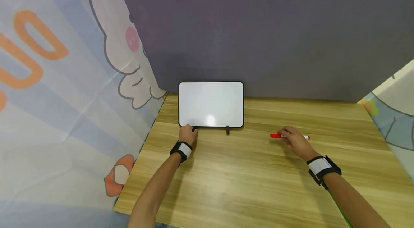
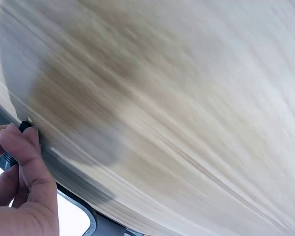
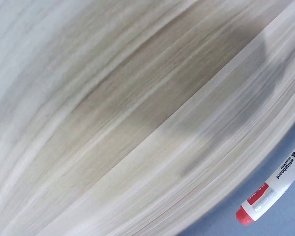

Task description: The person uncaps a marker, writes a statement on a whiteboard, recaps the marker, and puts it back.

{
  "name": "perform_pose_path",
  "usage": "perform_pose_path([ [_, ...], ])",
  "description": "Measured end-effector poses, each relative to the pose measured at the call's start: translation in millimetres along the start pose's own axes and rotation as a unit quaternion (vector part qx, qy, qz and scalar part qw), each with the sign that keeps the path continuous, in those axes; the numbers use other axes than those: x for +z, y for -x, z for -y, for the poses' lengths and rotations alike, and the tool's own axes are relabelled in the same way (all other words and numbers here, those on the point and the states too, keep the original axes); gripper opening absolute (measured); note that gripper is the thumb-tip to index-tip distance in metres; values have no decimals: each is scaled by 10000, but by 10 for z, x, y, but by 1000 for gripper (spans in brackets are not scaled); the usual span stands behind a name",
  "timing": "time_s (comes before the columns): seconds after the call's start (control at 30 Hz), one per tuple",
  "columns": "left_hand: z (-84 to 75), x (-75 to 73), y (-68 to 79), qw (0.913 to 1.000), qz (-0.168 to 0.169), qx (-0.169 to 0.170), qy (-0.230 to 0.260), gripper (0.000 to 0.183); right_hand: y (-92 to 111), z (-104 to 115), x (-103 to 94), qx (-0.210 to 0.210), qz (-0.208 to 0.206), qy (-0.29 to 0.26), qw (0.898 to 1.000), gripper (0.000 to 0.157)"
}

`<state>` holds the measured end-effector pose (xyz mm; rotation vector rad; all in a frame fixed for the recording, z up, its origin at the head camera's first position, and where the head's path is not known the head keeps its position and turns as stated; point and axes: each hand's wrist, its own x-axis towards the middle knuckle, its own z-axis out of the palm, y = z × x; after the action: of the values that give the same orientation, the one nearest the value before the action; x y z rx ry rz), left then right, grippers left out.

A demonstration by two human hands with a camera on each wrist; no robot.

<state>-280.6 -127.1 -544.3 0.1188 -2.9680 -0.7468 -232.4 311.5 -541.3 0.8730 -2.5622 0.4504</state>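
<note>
A small whiteboard (image 1: 211, 104) with a black frame stands tilted back on the wooden table, its face bare. Black feet hold it up, and the right one (image 1: 228, 131) shows in full. At the board's lower left corner my left hand (image 1: 187, 135) pinches the other black foot (image 2: 24, 126) between thumb and fingers. Farther right, my right hand (image 1: 297, 142) grips a red whiteboard marker (image 3: 275, 187) over the table. The marker lies nearly level, its red cap (image 1: 275, 136) pointing left. In the right wrist view most of the hand is out of frame.
The wooden table (image 1: 220, 181) meets a dark grey panel (image 1: 258, 33) behind the board. A printed cartoon sheet (image 1: 81, 113) runs along the left side, and another printed sheet (image 1: 398, 120) is at the right. Both wrists wear black straps.
</note>
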Motion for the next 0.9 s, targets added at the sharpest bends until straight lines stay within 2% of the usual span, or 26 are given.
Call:
perform_pose_path([
  [0.17, -95, 6, 66, 9996, 60, 188, -184, 25, -23, 37, 30, -44, -38, 21, 10000, 28],
  [0.47, -166, 95, 140, 9992, 78, 367, -148, 25, -74, 127, 119, -517, -110, -150, 9985, 33],
  [0.67, -244, 131, 172, 9986, 96, 510, -93, 33, -80, 195, 122, -560, -63, -147, 9983, 32],
  [0.9, -366, 168, 239, 9983, 270, 513, -102, 35, -133, 320, 152, -470, 49, -169, 9987, 29],
])
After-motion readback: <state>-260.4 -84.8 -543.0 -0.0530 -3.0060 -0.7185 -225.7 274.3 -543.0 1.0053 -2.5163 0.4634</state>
